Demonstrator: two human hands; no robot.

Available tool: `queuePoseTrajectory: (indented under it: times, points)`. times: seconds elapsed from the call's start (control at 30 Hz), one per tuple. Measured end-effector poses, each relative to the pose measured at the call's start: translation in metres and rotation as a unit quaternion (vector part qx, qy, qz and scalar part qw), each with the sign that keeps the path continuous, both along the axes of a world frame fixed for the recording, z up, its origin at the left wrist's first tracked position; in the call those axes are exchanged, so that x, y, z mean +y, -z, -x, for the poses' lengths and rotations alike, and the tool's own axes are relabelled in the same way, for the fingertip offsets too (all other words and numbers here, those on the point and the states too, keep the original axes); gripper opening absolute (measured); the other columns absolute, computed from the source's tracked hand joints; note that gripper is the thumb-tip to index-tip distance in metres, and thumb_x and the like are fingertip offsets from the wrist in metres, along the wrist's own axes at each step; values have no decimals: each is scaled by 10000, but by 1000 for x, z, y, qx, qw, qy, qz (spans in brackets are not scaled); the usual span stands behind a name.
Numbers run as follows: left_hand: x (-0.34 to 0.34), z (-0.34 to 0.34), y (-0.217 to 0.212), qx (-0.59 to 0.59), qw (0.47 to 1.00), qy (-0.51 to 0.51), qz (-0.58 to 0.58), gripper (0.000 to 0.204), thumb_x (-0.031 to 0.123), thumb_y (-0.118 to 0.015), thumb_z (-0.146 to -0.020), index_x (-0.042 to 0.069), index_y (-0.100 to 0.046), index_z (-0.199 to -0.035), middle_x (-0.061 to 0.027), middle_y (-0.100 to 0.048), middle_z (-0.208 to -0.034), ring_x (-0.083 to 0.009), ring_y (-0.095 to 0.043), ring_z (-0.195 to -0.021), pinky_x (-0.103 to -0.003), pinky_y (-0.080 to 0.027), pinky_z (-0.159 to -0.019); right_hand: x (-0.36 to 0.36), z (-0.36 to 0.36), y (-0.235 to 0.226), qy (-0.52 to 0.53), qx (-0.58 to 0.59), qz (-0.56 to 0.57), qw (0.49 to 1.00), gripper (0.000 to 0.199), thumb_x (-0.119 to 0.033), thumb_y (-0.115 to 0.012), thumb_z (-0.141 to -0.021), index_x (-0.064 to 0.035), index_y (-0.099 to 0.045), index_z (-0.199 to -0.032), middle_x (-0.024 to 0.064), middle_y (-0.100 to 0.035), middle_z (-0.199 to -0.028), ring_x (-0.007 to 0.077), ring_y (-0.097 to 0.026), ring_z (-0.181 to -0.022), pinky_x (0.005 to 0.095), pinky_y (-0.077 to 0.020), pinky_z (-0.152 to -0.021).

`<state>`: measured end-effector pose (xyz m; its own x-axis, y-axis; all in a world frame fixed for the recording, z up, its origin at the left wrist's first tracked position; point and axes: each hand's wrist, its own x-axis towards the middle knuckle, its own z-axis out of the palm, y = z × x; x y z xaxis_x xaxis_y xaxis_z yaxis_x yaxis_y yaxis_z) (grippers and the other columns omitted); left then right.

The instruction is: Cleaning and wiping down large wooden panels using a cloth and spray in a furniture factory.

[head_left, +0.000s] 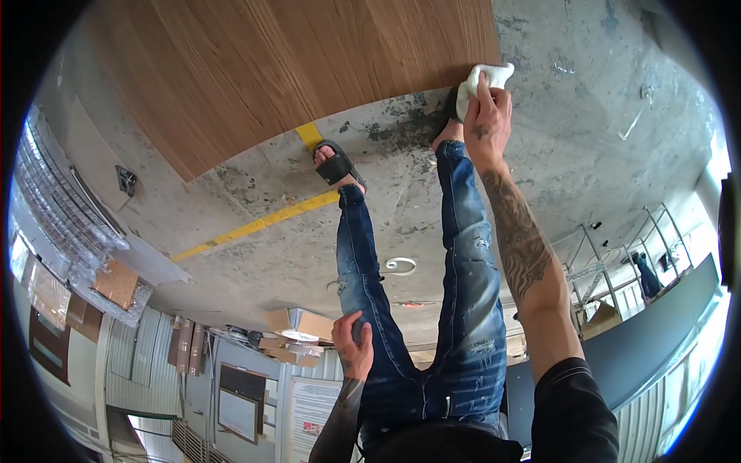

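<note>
My right hand (pixel 489 127) grips a bunched white cloth (pixel 502 75) at the near right corner of a large brown wood-grain panel (pixel 309 62). Part of the cloth lies over the panel's edge, and the rest is covered by my fingers. By my left thigh, my left hand (pixel 353 347) hangs with its fingers loosely curved and the thumb apart. Only the blue of my jeans shows in the gap between them.
My feet, in black sandals (pixel 336 167), stand on the stained concrete floor (pixel 270 177) along the panel's near edge. Yellow tape (pixel 262 222) crosses the floor. Plastic-wrapped stacks (pixel 65 208) stand at the left; a metal rack (pixel 610 266) is at the right. Cardboard boxes (pixel 312 322) lie behind.
</note>
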<state>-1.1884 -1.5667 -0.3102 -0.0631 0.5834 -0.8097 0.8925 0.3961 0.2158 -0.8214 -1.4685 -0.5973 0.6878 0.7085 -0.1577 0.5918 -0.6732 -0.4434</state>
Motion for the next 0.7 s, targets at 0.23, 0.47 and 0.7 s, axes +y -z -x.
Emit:
queuePoseTrajectory:
  times: [0.23, 0.47, 0.7]
  points:
    - [-19, 10, 6, -3, 1000, 4, -3, 239, 127, -703, -853, 81, -666, -1085, -116, -602, -1092, -308, -559, -1041, -402, -449, -908, 72, 26, 15, -83, -76, -15, 994, 465, -43, -619, -865, -89, -598, -1327, 149, -574, -1025, 341, -566, -975, 446, -482, -881]
    - [-18, 21, 6, -6, 993, -119, 18, 270, 178, -699, -858, 105, -654, -1114, -131, -600, -1100, -343, -561, -1038, -446, -448, -892, 127, 131, 19, -319, -13, -37, 947, 524, -61, -595, -843, -180, -586, -1353, 103, -585, -969, 319, -577, -955, 441, -502, -803]
    - [-11, 30, 6, -5, 998, -60, -15, 313, 213, -704, -869, 79, -650, -1146, -93, -568, -1099, -259, -538, -999, -366, -455, -852, 105, 62, 10, -405, -60, 27, 912, 589, -76, -633, -811, -237, -562, -1374, 71, -560, -1007, 295, -585, -957, 440, -525, -787]
